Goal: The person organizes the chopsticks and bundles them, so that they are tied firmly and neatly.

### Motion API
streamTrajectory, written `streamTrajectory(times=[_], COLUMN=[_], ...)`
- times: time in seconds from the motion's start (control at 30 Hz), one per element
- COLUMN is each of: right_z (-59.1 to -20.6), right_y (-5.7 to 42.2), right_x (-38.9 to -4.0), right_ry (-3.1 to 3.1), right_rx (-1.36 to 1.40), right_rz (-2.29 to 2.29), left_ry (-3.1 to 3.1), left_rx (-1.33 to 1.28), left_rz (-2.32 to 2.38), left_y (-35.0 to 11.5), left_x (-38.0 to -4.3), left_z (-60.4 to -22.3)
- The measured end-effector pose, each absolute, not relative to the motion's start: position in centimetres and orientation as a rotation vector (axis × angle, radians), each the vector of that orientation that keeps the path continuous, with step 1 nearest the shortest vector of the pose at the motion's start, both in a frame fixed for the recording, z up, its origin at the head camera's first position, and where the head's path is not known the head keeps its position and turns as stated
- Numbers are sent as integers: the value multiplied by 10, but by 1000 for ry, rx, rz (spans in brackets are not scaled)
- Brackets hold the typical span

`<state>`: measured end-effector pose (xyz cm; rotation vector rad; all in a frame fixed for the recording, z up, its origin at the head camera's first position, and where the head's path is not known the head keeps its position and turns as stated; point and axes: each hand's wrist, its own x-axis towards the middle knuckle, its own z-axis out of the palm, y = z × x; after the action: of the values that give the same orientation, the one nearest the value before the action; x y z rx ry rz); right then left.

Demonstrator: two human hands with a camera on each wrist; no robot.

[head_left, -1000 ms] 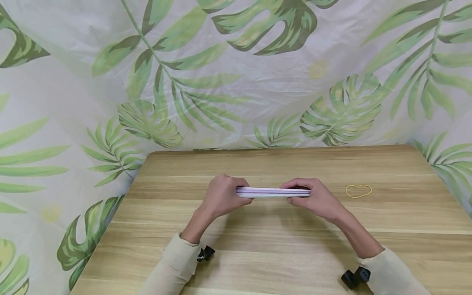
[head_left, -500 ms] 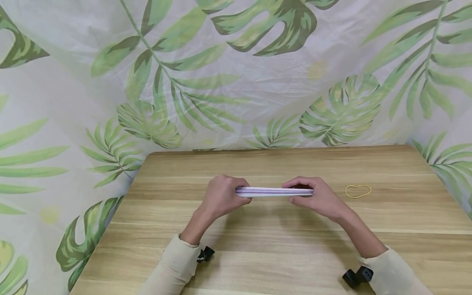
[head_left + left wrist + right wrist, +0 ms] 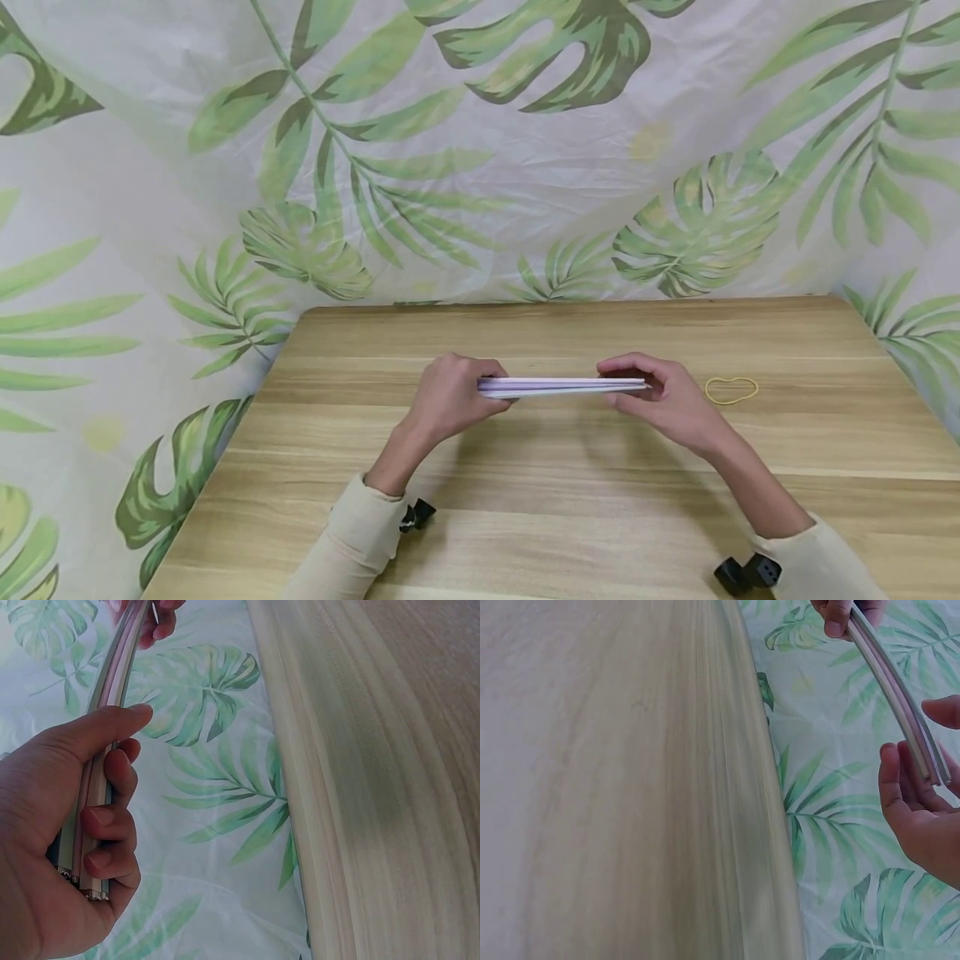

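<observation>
In the head view, a bundle of thin pastel pencils [image 3: 558, 386], white, lilac and pale blue, lies level above the table. My left hand [image 3: 450, 398] grips its left end, thumb on the near side and fingers curled round the far side; the left wrist view shows the pencil ends [image 3: 94, 891] by the palm. Around the right end, my right hand [image 3: 675, 404] is spread, thumb and fingers parted. The right wrist view has that thumb [image 3: 941, 711] apart from the pencils and the fingers [image 3: 900, 776] loosely bent beside their ends.
A yellow rubber band [image 3: 727, 404] lies on the wooden table [image 3: 555, 517] to the right of my right hand. Behind the table hangs a leaf-patterned cloth [image 3: 555, 192]. Small black cameras [image 3: 750, 573] are strapped at both wrists.
My right hand has moved right and loosened from the bundle, baring more of its right end. The left hand keeps its grip almost in place.
</observation>
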<state>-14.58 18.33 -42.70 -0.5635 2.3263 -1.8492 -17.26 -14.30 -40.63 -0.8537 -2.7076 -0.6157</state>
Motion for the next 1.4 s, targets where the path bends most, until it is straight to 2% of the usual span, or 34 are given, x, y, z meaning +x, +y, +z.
streamTrajectory(times=[0.7, 1.4], right_z=[-436, -431], right_y=[173, 173], right_x=[-127, -126], right_ry=[2305, 2238], right_rx=[-708, -706], right_rz=[-1928, -1972], left_ry=[-2724, -2725], left_rx=[-876, -854], left_rz=[-718, -599], left_y=[-137, -131], left_x=[-169, -167], left_z=[-407, -404])
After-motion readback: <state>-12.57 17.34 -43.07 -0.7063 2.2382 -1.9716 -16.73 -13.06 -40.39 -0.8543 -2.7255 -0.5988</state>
